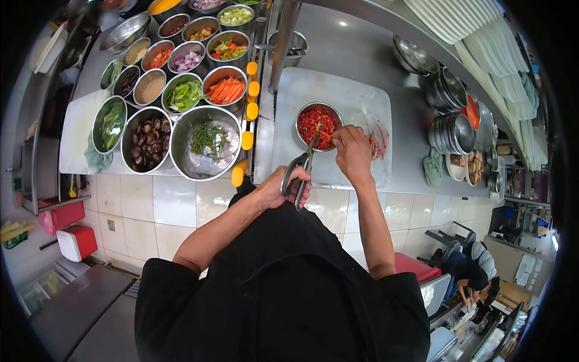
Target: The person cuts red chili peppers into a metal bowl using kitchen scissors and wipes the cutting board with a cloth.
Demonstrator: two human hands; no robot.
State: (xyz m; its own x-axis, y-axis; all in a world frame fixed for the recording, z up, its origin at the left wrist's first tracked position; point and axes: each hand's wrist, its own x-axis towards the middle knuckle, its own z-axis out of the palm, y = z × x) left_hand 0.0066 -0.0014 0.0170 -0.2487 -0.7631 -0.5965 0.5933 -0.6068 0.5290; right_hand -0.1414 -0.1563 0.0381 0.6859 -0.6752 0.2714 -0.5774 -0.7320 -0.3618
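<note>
My left hand [294,186] is closed around the handles of a pair of scissors [301,164]. Their blades reach over a metal bowl [298,131] that holds chopped red chilies [315,120]. At the bowl's right rim, my right hand [354,154] is pinched, with a red chili [326,135] apparently held out toward the blades. Beside that hand lies a clear plastic bag [379,130] with more red pieces in it. Bowl and bag both rest on a white cutting board [286,90].
Left of the board stand several metal containers of ingredients, including carrot strips [227,90], mushrooms [145,143] and a large bowl of green herbs [208,139]. Stacked metal bowls [449,134] and a green cloth [432,167] sit at right. A post [283,48] rises behind the board. Another person [473,274] is lower right.
</note>
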